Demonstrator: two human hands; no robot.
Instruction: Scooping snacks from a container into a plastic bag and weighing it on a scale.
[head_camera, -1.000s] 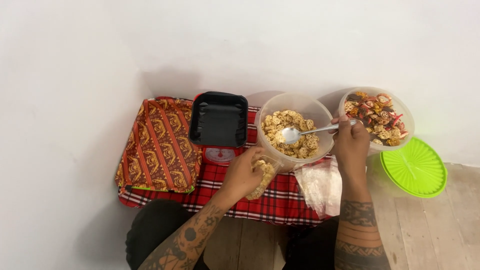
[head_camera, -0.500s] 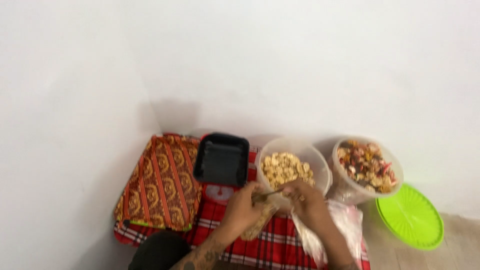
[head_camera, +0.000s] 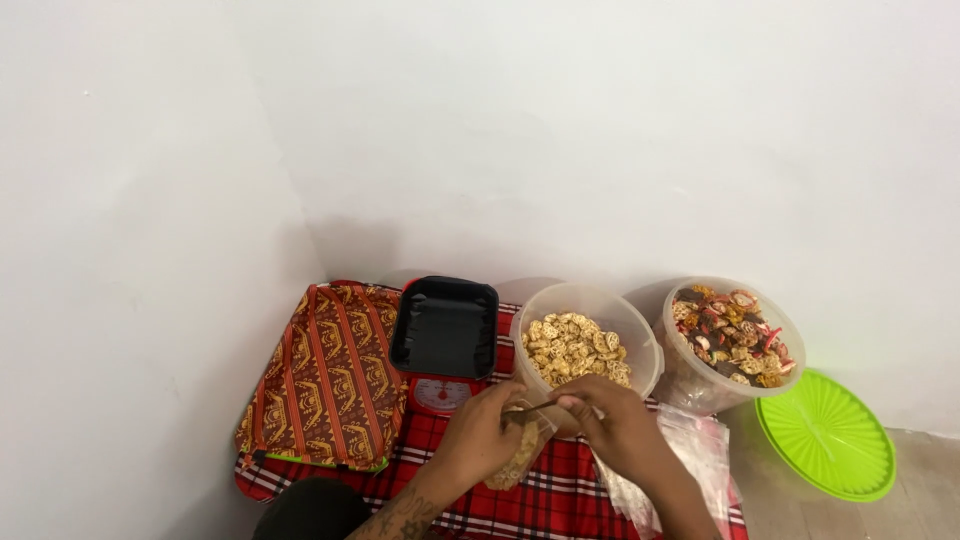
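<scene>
Head view: left hand (head_camera: 478, 432) grips a small clear bag (head_camera: 520, 452) of pale snacks above the red checked cloth (head_camera: 560, 495). Right hand (head_camera: 612, 424) pinches a spoon (head_camera: 528, 408) at the bag's mouth, just in front of the tub (head_camera: 586, 345) of pale snacks.

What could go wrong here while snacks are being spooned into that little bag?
The small clear bag hangs from the left hand alone, over the checked cloth, so a slip could scatter the snacks. The right hand tips the spoon at a narrow opening; pieces may miss it. Both tubs, the pale-snack tub and the mixed-snack tub, stand open near the hands and might get knocked.
</scene>
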